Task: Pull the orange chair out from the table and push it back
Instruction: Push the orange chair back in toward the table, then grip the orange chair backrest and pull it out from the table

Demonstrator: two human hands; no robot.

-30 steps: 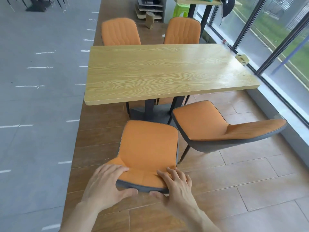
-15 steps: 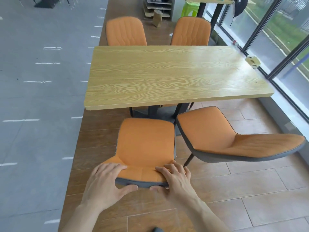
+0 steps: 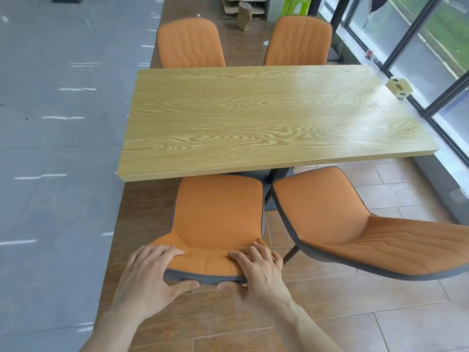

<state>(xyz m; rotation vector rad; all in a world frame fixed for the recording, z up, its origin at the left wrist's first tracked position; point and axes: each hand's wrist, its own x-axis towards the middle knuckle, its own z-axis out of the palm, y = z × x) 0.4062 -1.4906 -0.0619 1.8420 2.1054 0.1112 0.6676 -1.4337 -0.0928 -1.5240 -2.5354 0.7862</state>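
Note:
An orange chair with a grey back shell stands at the near side of the light wooden table. Its seat front reaches just under the table's near edge. My left hand grips the left part of the chair's backrest top, fingers on the orange side and thumb on the grey rim. My right hand grips the right part of the same backrest in the same way.
A second orange chair stands close on the right, turned outward. Two more orange chairs sit at the table's far side. A small cream box rests on the table's right end. Glass windows run along the right; grey floor lies left.
The chair has moved forward towards the table, its seat front now under the table edge. Both hands kept their grip on the backrest and went with it.

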